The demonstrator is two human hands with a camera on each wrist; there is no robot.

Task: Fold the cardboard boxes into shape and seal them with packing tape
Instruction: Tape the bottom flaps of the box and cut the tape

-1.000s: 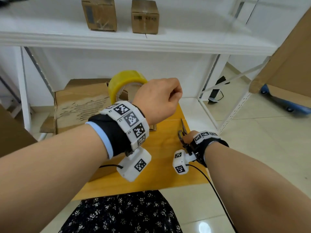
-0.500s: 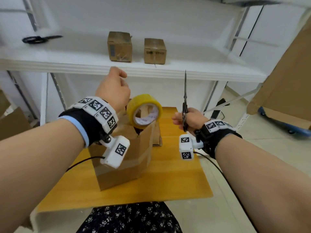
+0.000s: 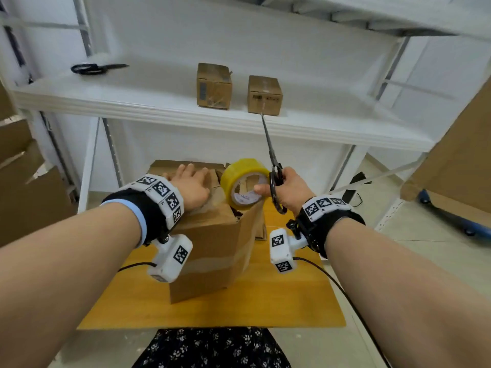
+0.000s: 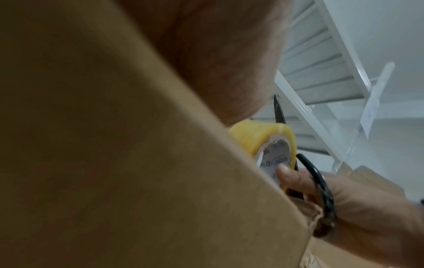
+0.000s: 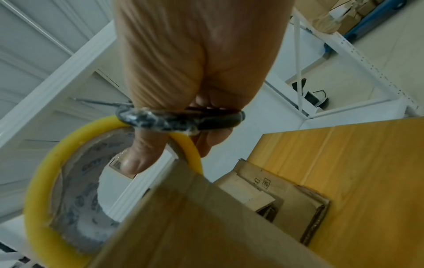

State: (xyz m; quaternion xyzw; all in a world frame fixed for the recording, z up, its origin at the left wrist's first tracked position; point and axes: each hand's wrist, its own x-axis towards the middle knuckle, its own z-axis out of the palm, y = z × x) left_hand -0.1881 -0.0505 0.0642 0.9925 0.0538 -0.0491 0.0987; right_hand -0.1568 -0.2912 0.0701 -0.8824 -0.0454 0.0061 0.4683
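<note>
While the left hand [image 3: 192,185] lies flat on the box [image 3: 212,251], the right hand [image 3: 288,189] grips scissors [image 3: 273,166] and tape roll [image 3: 243,181].

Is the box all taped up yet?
Not yet. The box stands folded, one tape band around its side. The left hand presses the top flaps. The right hand holds tape roll and scissors. Top sealing remains.

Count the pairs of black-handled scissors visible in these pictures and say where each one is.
2. One pair of black-handled scissors is gripped in the right hand, blades pointing up. The other pair lies on the white shelf, far left. Others may be hidden.
</note>
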